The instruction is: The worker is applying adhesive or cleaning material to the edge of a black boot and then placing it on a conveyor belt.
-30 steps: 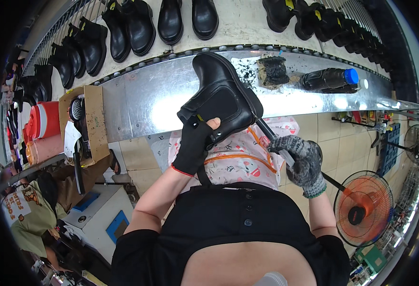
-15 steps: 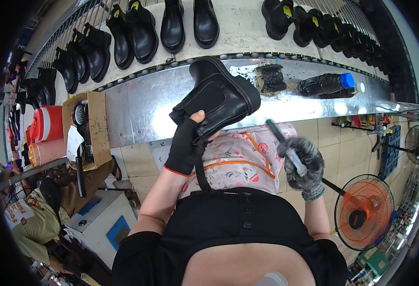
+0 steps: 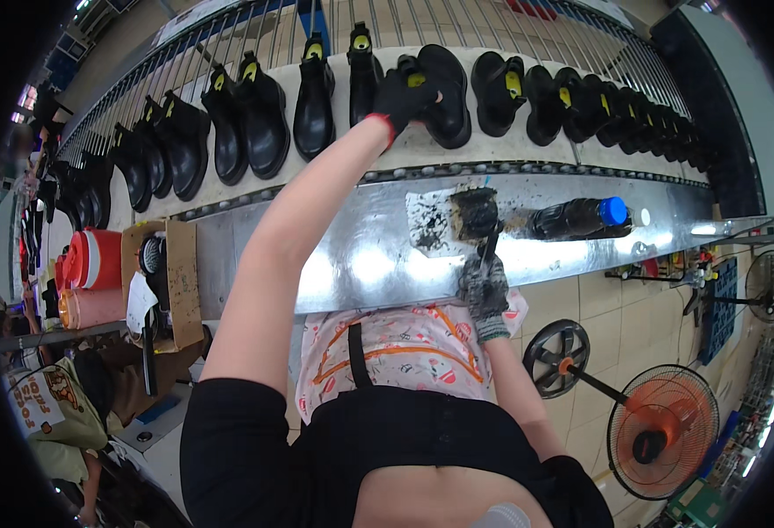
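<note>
My left hand (image 3: 405,99), in a black fingerless glove with a red edge, reaches out over the far belt. It is closed on a black ankle boot (image 3: 447,106), thumb on its side, with a yellow patch showing at the opening. My right hand (image 3: 485,283), in a grey-black mottled knit glove, is closed around a slim dark stick-like tool (image 3: 491,246). The tool's upper end is by a black-smeared block (image 3: 475,214) on the metal ledge. Beneath and beside this block lies a stained white sheet (image 3: 427,222).
Rows of black boots (image 3: 264,119) stand on the pale belt (image 3: 343,150). Dark bottles, one with a blue cap (image 3: 613,211), lie on the metal ledge (image 3: 343,268). At left are a cardboard box (image 3: 182,282) and red jug (image 3: 92,257). An orange fan (image 3: 664,418) stands at right.
My left hand has carried the boot from in front of me out to the belt. My right hand has moved left and forward, bringing the tool to the black-smeared block.
</note>
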Tool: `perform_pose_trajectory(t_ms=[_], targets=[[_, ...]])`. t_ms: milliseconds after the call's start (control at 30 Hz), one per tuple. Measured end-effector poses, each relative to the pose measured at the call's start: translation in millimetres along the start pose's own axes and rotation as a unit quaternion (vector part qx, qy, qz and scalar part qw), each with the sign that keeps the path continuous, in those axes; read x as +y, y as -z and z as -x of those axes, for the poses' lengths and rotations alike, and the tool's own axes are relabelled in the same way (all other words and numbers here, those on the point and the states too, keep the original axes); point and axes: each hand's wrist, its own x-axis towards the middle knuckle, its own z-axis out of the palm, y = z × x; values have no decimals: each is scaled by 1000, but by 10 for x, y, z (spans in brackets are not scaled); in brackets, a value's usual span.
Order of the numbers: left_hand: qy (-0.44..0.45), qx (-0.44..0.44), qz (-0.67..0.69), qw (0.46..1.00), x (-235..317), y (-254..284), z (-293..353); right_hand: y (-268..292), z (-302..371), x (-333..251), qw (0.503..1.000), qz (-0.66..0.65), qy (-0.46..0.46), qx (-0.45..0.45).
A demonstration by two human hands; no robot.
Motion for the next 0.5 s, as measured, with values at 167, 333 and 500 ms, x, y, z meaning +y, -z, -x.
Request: perform_pose_trajectory(t_ms=[167,333,500], targets=[[1,167,-429,888,-194,-186,-631,-940,392,-216,919,376,105,63],[-309,463,-365,746,-262,11,-700,-729,349,-175,854,486,144,121],[-156,507,-293,795,-603,479,-670,-784,392,-214,868,467,153,78]])
